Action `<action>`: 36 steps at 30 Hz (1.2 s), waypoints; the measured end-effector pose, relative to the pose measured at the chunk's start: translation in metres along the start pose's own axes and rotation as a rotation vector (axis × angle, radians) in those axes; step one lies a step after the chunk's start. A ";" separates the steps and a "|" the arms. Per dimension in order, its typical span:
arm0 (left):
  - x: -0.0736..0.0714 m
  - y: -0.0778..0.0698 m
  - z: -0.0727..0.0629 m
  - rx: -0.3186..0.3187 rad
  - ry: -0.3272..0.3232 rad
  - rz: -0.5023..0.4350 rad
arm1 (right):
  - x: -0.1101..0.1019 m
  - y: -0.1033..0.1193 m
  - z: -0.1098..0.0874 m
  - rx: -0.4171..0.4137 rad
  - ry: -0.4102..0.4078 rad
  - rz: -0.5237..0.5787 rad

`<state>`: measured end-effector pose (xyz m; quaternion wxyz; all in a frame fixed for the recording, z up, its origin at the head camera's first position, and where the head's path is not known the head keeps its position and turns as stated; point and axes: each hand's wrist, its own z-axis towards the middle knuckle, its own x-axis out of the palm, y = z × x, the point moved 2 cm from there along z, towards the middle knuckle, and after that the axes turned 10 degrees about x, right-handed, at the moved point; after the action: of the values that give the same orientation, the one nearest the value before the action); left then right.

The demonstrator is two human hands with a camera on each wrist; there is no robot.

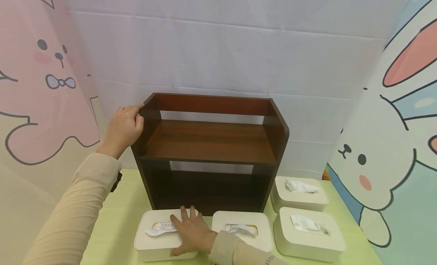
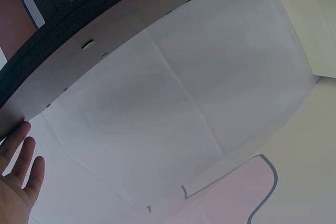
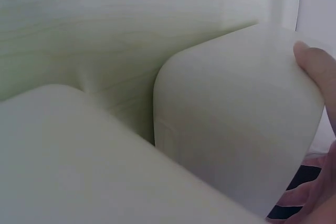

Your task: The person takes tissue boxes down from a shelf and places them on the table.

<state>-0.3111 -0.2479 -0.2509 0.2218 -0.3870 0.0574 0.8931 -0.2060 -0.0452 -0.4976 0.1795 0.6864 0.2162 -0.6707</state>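
Left hand (image 1: 123, 129): laid against the upper left side panel of the dark brown two-tier wooden shelf unit (image 1: 209, 141); the fingers are seen straight and relaxed in the left wrist view (image 2: 18, 169), and nothing is clasped.
Shelf unit: stood upright on the pale green wood-grain table (image 1: 116, 215), backed by a white cloth wall; both tiers are seen bare.
Leftmost cream rectangular plastic tissue box (image 1: 160, 236): placed just in front of the shelf unit's lower left corner, with a white tissue protruding from its top slot.
Right hand (image 1: 191, 231): spread over the lid of the leftmost box at its right end; the thumb is hooked over the near edge and the fingertips (image 3: 315, 64) are curled round a corner, so the box is gripped.
Second cream tissue box (image 1: 243, 230): set just beside the gripped box, partly under the right forearm.
Two further cream tissue boxes (image 1: 305, 217): set one behind the other at the shelf unit's right.
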 end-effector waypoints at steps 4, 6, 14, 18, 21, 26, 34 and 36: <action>-0.001 -0.001 0.000 -0.001 -0.004 -0.009 | -0.002 0.000 -0.002 -0.005 0.013 -0.004; -0.001 -0.001 0.000 -0.004 -0.009 -0.018 | -0.005 -0.001 -0.003 -0.014 0.026 -0.008; 0.002 0.000 0.001 0.008 -0.022 -0.020 | -0.013 -0.010 -0.006 -0.049 0.088 -0.010; -0.001 -0.001 -0.001 0.017 -0.028 -0.003 | -0.014 -0.013 -0.006 -0.073 0.078 -0.019; -0.003 -0.002 -0.002 0.018 -0.029 0.007 | -0.016 -0.017 -0.006 -0.085 0.051 -0.025; -0.006 -0.003 -0.002 0.032 -0.038 0.055 | -0.026 -0.028 -0.007 -0.100 0.043 -0.009; -0.009 -0.004 -0.003 0.025 0.016 0.097 | -0.050 -0.052 -0.016 -0.091 -0.015 0.036; -0.008 -0.005 -0.003 0.025 0.028 0.102 | -0.056 -0.059 -0.019 -0.087 -0.036 0.022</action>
<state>-0.3021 -0.2475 -0.2468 0.1800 -0.3931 0.0915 0.8970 -0.2218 0.0118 -0.4386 0.2205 0.6679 0.2346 -0.6711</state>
